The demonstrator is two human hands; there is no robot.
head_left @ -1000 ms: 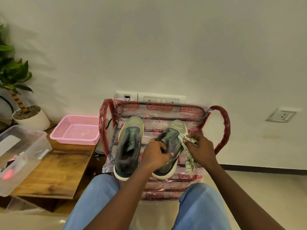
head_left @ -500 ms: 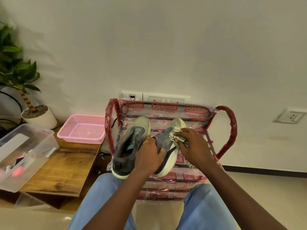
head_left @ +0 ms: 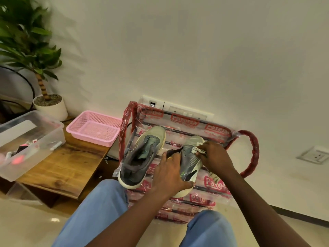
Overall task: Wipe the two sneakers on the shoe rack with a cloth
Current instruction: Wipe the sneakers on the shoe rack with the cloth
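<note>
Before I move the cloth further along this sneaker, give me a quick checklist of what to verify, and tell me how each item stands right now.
1. Left hand grips the held sneaker round its middle: ok.
2. Right hand pinches the cloth against that sneaker's upper near the toe: ok.
3. Other sneaker lies on the shoe rack, apart from both hands: ok.
4. Loose end of the cloth free of the rack's bars: cannot tell, the right wrist hides most of it.
5. Other sneaker already wiped: cannot tell.
</note>
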